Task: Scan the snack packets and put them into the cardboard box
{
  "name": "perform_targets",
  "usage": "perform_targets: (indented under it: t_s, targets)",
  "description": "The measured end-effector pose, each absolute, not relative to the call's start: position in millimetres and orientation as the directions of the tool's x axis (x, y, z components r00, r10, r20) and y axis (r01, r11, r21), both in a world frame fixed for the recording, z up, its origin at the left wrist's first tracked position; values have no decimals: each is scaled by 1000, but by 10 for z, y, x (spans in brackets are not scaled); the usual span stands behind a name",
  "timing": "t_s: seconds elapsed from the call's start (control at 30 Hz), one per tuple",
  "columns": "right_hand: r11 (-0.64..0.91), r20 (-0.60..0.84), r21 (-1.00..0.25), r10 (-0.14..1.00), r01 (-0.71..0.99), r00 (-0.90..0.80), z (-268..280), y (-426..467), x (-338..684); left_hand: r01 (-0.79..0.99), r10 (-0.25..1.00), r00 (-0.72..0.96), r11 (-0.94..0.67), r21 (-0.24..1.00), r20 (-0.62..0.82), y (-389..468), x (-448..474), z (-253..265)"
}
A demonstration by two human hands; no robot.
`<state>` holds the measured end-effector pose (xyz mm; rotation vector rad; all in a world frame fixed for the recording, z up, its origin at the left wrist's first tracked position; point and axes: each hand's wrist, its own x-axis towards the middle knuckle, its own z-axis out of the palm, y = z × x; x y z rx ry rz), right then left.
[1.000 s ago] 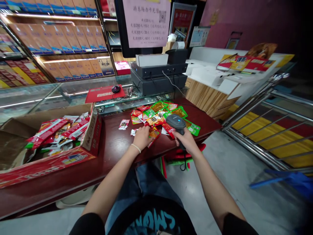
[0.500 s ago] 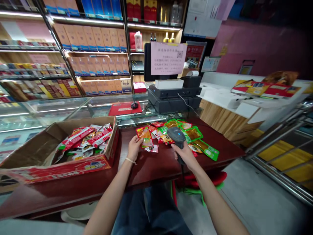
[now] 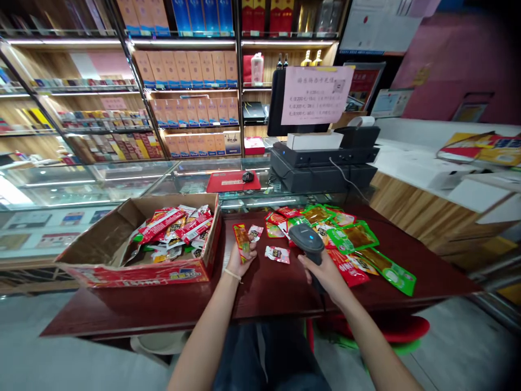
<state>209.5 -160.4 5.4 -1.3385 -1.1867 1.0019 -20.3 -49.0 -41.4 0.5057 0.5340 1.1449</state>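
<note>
Between the fingers of my left hand (image 3: pixel 241 260) is a red and yellow snack packet (image 3: pixel 242 239), tilted upright just right of the box. A barcode scanner (image 3: pixel 306 238) is gripped in my right hand (image 3: pixel 325 274), its dark head angled up with a small blue light showing. Two small white and pink sachets, one a flat sachet (image 3: pixel 277 254), lie on the table between the hands. Behind and right of the scanner spreads a pile of red and green snack packets, among them a long green packet (image 3: pixel 391 269).
At left an open cardboard box (image 3: pixel 163 276) holds many packets. The dark red table (image 3: pixel 268 293) meets a glass counter with a red mat (image 3: pixel 222 182) and mouse (image 3: pixel 248 177). Beyond stands a cash register (image 3: pixel 321 168) with a pink notice (image 3: pixel 315 98). A stool (image 3: pixel 407 328) is under the right edge.
My left hand has moved the packet left, away from the pile and toward the box, and tipped it up. The scanner stays in my right hand. The view has turned left.
</note>
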Motion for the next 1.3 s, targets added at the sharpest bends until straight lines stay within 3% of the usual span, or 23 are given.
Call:
perform_targets:
  t_s: [0.17,0.27,0.37,0.47,0.53,0.63,0.9,1.3]
  targets:
    - [-26,-9,-997,977,75,215,-7,-1541,2089,-744,850,507,515,426,-141,-555,-269,-230]
    - [-44,-29,-997,972,61,233,-4,-1507,2072,-746,843,518,528,406,-143,-572,-259,-197]
    - [-47,-32,-997,971,59,238,28,-1497,2039,-691,883,424,460,558,-203,-558,-175,-280]
    - [-31,-9,-995,974,95,226,89,-1511,1999,-568,973,131,230,790,-188,-528,-67,-401]
    - [-21,8,-990,979,140,205,140,-1529,1974,-486,993,-27,90,869,-119,-513,-25,-449]
    - [-11,27,-976,985,219,171,201,-1558,1943,-446,995,-78,23,895,-64,-506,-19,-452]
    - [0,38,-943,993,332,108,235,-1594,1879,-418,999,-36,21,908,-40,-521,-26,-410]
    - [25,49,-972,994,232,99,217,-1616,1924,-419,1000,-7,23,908,-28,-538,-18,-430]
